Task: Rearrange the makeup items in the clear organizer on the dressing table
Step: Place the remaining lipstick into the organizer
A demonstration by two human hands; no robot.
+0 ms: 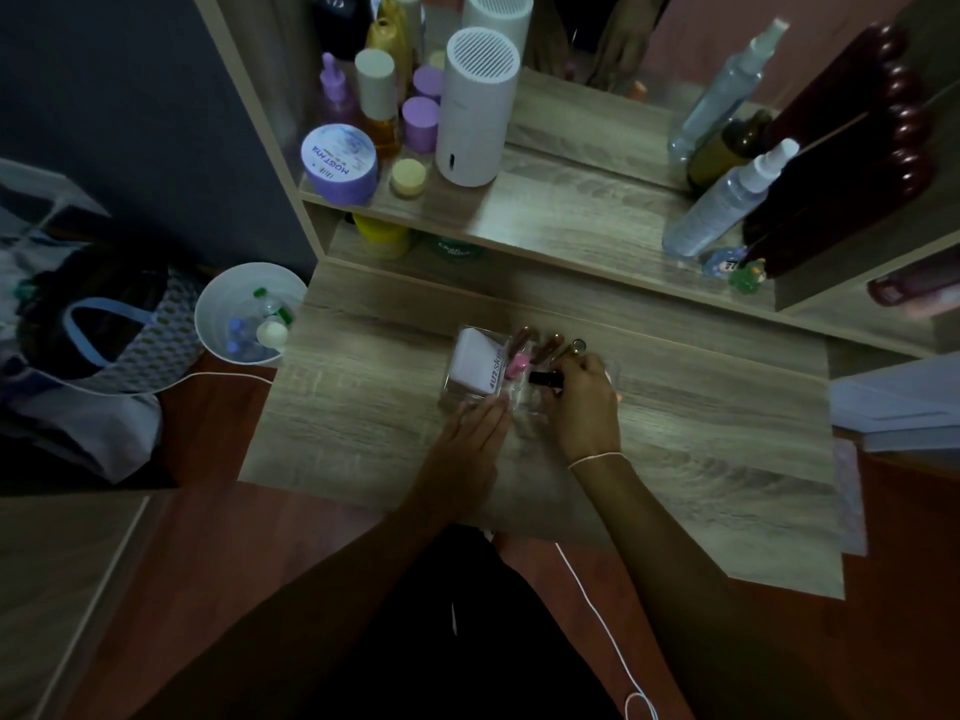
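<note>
A clear organizer (460, 394) stands on the wooden dressing table (701, 433). A pale lilac tube (475, 360) lies in its left compartment. Beside it are a pink-capped item (518, 364) and two brown lip tubes (521, 337) standing upright. My left hand (475, 431) rests flat against the organizer's front edge, fingers together. My right hand (584, 402) is closed around a black-capped tube (545, 378), which it holds over the organizer's right compartments. A gold-topped item (578, 347) shows just behind my right fingers.
The shelf above carries a white cylinder device (475, 111), purple jars (340, 161) and bottles on the left, spray bottles (724, 200) on the right. A white bin (249, 314) with bottles and a bag stand on the floor to the left. A white cord runs under the table.
</note>
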